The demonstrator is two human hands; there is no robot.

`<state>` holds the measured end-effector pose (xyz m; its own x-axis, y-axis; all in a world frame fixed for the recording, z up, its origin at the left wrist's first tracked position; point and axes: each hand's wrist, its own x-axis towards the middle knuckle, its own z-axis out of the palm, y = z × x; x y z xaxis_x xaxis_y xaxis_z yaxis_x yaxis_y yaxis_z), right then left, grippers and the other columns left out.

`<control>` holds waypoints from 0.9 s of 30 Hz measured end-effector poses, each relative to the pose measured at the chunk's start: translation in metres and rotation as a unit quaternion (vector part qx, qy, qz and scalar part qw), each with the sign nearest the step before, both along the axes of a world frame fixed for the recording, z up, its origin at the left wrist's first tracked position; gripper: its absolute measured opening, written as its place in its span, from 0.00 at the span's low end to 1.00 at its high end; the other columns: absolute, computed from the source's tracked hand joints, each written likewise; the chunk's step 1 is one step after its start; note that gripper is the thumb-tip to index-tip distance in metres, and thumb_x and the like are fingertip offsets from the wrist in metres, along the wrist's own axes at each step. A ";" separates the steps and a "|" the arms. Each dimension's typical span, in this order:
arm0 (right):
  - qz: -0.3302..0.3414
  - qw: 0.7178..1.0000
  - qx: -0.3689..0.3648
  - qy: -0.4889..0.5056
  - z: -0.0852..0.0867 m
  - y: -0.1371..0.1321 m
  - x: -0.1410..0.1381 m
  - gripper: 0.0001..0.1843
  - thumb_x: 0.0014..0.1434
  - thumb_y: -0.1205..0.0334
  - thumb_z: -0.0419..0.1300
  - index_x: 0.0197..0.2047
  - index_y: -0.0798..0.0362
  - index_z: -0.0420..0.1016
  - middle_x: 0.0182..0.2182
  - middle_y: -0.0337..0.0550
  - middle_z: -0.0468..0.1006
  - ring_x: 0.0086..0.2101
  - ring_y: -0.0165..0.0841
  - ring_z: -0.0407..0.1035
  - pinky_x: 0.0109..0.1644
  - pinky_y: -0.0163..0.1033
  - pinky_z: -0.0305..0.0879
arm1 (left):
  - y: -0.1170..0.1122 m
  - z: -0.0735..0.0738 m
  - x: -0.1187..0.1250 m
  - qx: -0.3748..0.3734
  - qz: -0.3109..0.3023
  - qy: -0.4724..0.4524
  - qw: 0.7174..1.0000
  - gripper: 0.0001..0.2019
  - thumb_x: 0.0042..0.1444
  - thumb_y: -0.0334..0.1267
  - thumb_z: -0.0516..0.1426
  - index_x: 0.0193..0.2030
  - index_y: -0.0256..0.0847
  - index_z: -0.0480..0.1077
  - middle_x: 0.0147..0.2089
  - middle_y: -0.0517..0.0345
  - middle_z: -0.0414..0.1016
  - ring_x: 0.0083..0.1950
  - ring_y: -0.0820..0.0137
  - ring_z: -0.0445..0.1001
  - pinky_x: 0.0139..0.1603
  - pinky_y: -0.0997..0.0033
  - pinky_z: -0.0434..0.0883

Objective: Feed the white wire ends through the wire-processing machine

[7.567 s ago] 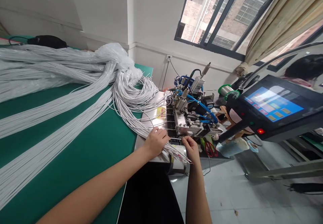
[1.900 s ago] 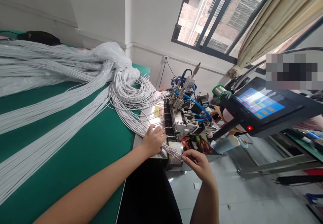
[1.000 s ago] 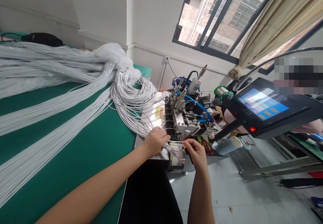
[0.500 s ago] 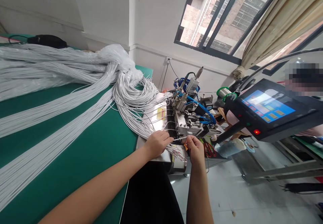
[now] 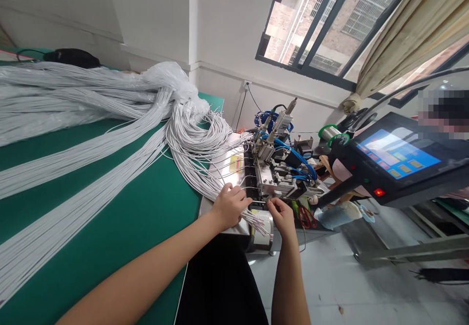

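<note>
Between my hands a white cable (image 5: 259,202) is stretched along the near edge of a machine (image 5: 269,163) with metal clamps and blue tubes. My left hand (image 5: 229,206) grips the cable at its left and rests over a bunch of white cables (image 5: 196,173) whose stripped ends show reddish wires. At its right end, my right hand (image 5: 281,215) pinches the cable's tip between thumb and finger. Several more cables lie side by side across the metal plate (image 5: 236,163), their ends running into the machine's row of slots.
Long bundles of white cable (image 5: 91,198), partly in clear plastic (image 5: 176,78), cover much of the green table (image 5: 120,256). A touchscreen panel (image 5: 399,154) juts in from the right beside a solder wire spool (image 5: 331,134). A person's head is partly visible behind the panel.
My right hand has moved slightly left and closer to the machine's edge, and the cable now lies more level. My left hand has barely moved; the view has shifted a little.
</note>
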<state>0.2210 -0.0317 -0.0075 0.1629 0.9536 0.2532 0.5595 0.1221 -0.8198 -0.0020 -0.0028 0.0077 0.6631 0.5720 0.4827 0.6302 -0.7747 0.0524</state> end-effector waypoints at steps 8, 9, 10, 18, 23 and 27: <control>0.023 0.971 -0.068 0.226 -0.016 0.009 -0.002 0.20 0.48 0.48 0.62 0.20 0.53 0.62 0.17 0.31 0.57 0.21 0.26 0.51 0.25 0.32 0.48 | -0.001 0.000 0.003 -0.026 0.010 -0.002 1.000 0.17 0.45 0.29 0.57 0.44 0.42 0.71 0.40 0.53 0.71 0.46 0.61 0.66 0.53 0.55 0.52; 0.020 0.969 -0.072 0.235 -0.018 0.010 -0.004 0.20 0.47 0.47 0.61 0.20 0.52 0.61 0.17 0.31 0.57 0.20 0.26 0.50 0.24 0.32 0.48 | -0.001 0.000 0.003 -0.028 0.011 -0.002 1.000 0.17 0.44 0.29 0.57 0.44 0.42 0.71 0.40 0.53 0.72 0.46 0.61 0.66 0.53 0.55 0.52; 0.016 0.966 -0.075 0.247 -0.020 0.010 -0.005 0.20 0.47 0.46 0.61 0.20 0.52 0.60 0.17 0.31 0.57 0.20 0.26 0.50 0.24 0.32 0.49 | -0.001 0.000 0.003 -0.029 0.012 -0.001 0.999 0.18 0.44 0.29 0.57 0.44 0.43 0.71 0.39 0.53 0.72 0.46 0.60 0.66 0.54 0.54 0.52; 0.007 0.950 -0.084 0.300 -0.022 0.005 -0.012 0.21 0.45 0.43 0.63 0.24 0.52 0.65 0.18 0.35 0.65 0.20 0.29 0.58 0.24 0.33 0.55 | -0.001 0.001 0.002 -0.027 0.008 0.004 1.000 0.18 0.45 0.29 0.57 0.45 0.43 0.71 0.42 0.53 0.72 0.48 0.61 0.66 0.54 0.55 0.52; -0.018 0.956 -0.059 0.286 -0.024 -0.010 -0.001 0.21 0.49 0.43 0.63 0.24 0.53 0.67 0.17 0.34 0.64 0.19 0.27 0.56 0.23 0.32 0.52 | -0.001 0.001 0.002 -0.029 0.008 -0.002 1.000 0.18 0.45 0.30 0.57 0.46 0.43 0.71 0.43 0.52 0.72 0.49 0.60 0.66 0.55 0.54 0.52; -0.031 0.983 -0.038 0.178 -0.007 -0.034 0.013 0.21 0.54 0.43 0.61 0.25 0.54 0.70 0.19 0.37 0.66 0.21 0.28 0.57 0.23 0.33 0.52 | -0.001 0.001 0.002 -0.028 0.003 -0.003 1.000 0.18 0.45 0.29 0.57 0.45 0.43 0.71 0.43 0.52 0.72 0.49 0.60 0.66 0.55 0.55 0.52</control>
